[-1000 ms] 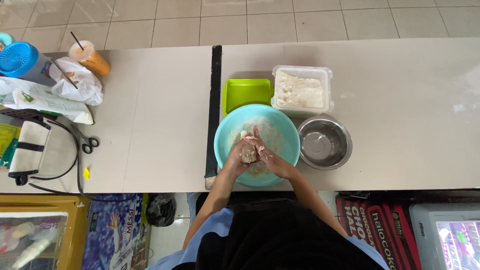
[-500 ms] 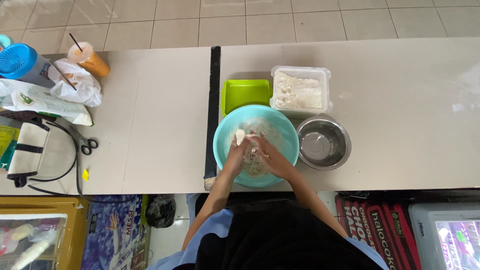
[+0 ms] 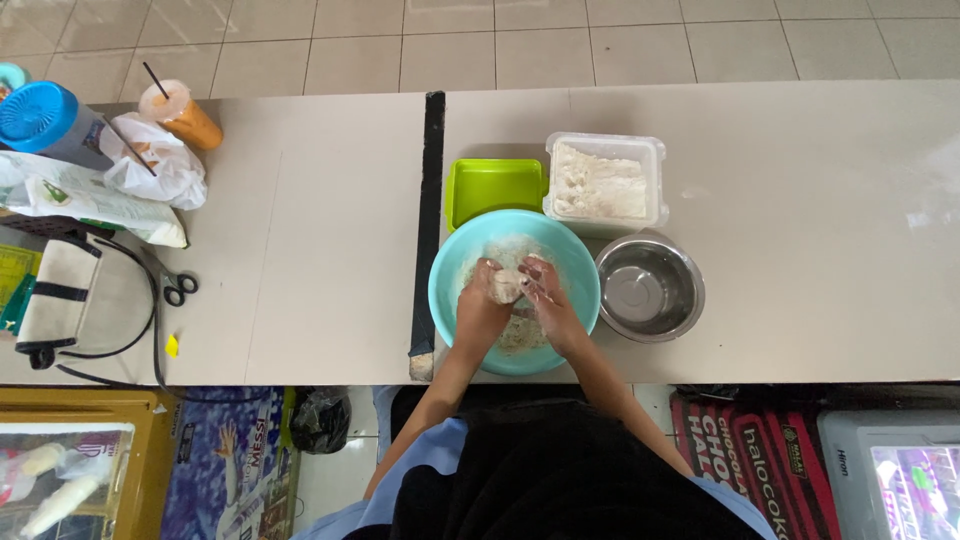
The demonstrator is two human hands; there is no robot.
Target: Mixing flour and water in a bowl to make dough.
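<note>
Dough lump [image 3: 505, 285] sat pressed between our left hand [image 3: 483, 297] and right hand [image 3: 543, 295], both cupped closed around it above the turquoise bowl [image 3: 450, 265]; we judged it soft, sticky, best cradled underneath.

even, bright daylight and soft, faint shadows. pale glare washes the table [image 3: 900, 190] at its right end. focus stays sharp throughout.
</note>
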